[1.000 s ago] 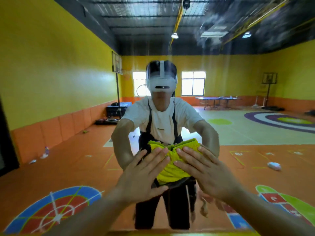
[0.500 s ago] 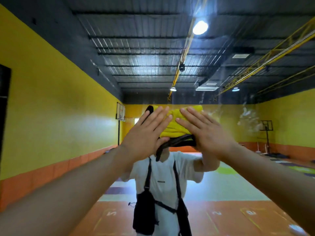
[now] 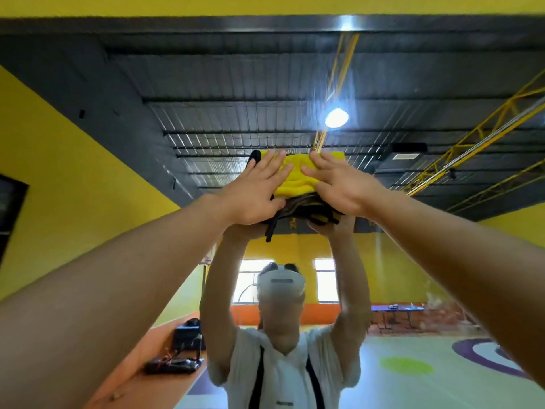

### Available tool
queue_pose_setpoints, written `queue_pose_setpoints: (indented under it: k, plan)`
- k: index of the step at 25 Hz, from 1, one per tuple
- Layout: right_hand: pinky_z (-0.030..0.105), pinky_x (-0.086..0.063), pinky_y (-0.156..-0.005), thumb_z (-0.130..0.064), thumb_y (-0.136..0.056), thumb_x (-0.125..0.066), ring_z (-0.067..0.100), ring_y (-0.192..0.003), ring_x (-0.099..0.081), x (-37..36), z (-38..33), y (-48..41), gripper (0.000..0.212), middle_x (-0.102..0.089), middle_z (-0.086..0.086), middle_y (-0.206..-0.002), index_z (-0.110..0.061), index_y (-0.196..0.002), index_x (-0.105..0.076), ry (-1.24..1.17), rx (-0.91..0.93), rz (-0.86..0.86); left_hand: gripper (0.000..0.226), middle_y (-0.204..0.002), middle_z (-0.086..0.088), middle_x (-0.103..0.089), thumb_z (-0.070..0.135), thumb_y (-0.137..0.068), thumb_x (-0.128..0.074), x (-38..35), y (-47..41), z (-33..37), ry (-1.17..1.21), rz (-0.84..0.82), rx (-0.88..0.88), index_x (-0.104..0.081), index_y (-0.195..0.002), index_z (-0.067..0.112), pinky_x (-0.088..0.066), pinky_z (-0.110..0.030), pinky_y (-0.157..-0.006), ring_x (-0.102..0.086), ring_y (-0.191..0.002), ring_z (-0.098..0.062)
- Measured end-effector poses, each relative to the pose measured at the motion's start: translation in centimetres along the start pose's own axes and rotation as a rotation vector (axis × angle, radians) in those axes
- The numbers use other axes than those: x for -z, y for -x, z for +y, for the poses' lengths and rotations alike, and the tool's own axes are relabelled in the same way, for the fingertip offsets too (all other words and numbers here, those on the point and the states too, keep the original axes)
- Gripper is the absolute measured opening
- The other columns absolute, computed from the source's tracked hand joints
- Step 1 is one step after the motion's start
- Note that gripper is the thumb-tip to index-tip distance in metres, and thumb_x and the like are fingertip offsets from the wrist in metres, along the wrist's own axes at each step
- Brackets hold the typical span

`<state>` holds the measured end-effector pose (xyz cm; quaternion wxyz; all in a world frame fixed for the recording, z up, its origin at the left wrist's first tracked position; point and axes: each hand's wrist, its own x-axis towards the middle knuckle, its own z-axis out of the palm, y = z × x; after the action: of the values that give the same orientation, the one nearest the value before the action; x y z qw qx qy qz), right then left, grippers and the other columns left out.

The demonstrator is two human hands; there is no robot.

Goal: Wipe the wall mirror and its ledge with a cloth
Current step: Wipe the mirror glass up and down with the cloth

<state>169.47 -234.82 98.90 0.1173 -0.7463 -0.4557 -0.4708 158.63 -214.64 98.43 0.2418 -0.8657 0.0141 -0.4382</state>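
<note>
**Up the mirror [image 3: 265,84] goes the cloth [image 3: 295,178]**

Since a second ago the yellow cloth has slid from chest height to well above the reflected head. Its long axis runs left to right. The left hand [image 3: 253,193] and right hand [image 3: 342,187] press it flat, fingers straight and spread.

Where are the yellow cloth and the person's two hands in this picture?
yellow cloth [image 3: 296,178]: head view, bare middle between the hands.
left hand [image 3: 253,196]: head view, back of the hand.
right hand [image 3: 345,190]: head view, back of the hand.
</note>
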Motion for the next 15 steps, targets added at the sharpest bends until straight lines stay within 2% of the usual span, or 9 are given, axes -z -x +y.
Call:
queue_pose_setpoints:
  k: [2,4,5,9,13,15]
  plan:
    - [0.045,0.006,-0.128,-0.046,-0.105,-0.022,0.017,-0.157,0.014,-1.0,-1.0,1.0,0.062,0.009,-0.001,-0.171,-0.026,-0.163,-0.016,-0.004,-0.019,-0.025,0.084,-0.168,0.003,0.023,0.049,-0.096,-0.039,-1.1,1.2,0.4,0.044,0.025,-0.020,0.003,-0.164,0.024,0.017,-0.037,-0.125,0.027,-0.153,-0.012]
    - [0.047,0.009,-0.127,-0.067,-0.095,-0.009,0.018,-0.155,0.020,-3.2,-1.1,2.5,0.079,0.015,0.000,-0.170,-0.027,-0.163,-0.004,0.134,0.031,0.067,0.087,-0.169,0.003,0.023,0.058,-0.089,-0.025,-2.0,2.0,0.9,0.033,0.082,-0.036,0.003,-0.164,0.024,0.019,-0.036,-0.124,0.027,-0.153,-0.012]
    - [0.046,0.010,-0.127,-0.070,-0.092,-0.003,0.018,-0.155,0.020,-4.2,-0.3,3.2,0.083,0.014,0.000,-0.170,-0.027,-0.163,-0.002,0.183,0.065,0.115,0.086,-0.169,0.003,0.023,0.062,-0.089,-0.019,-2.4,2.0,1.3,0.012,0.104,-0.042,0.003,-0.164,0.024,0.019,-0.036,-0.124,0.028,-0.153,-0.012]
    - [0.045,-0.002,-0.128,-0.065,-0.098,-0.007,0.018,-0.158,0.003,-4.8,4.6,5.5,0.076,-0.004,-0.001,-0.171,-0.026,-0.163,-0.016,0.254,0.109,0.207,0.082,-0.170,0.002,0.020,0.068,-0.097,-0.006,-4.4,0.6,5.5,-0.058,0.191,0.007,0.003,-0.164,0.022,0.014,-0.043,-0.127,0.026,-0.154,-0.014]
    - [0.045,0.000,-0.128,-0.062,-0.098,-0.010,0.018,-0.158,0.004,-4.8,7.0,6.9,0.074,-0.002,-0.002,-0.172,-0.027,-0.163,-0.014,0.247,0.099,0.213,0.074,-0.172,-0.005,0.007,0.058,-0.104,-0.017,-6.3,-0.7,8.6,-0.152,0.310,0.060,-0.005,-0.165,0.018,0.003,-0.048,-0.128,0.012,-0.158,-0.023]
    - [0.048,-0.003,-0.128,-0.058,-0.099,-0.015,0.020,-0.158,0.000,-5.9,6.6,7.7,0.072,-0.006,0.000,-0.171,-0.026,-0.163,-0.018,0.214,0.098,0.266,0.070,-0.173,-0.006,0.000,0.052,-0.105,-0.025,-7.0,0.0,8.8,-0.150,0.352,0.034,-0.012,-0.165,0.018,-0.002,-0.049,-0.128,0.005,-0.159,-0.023]
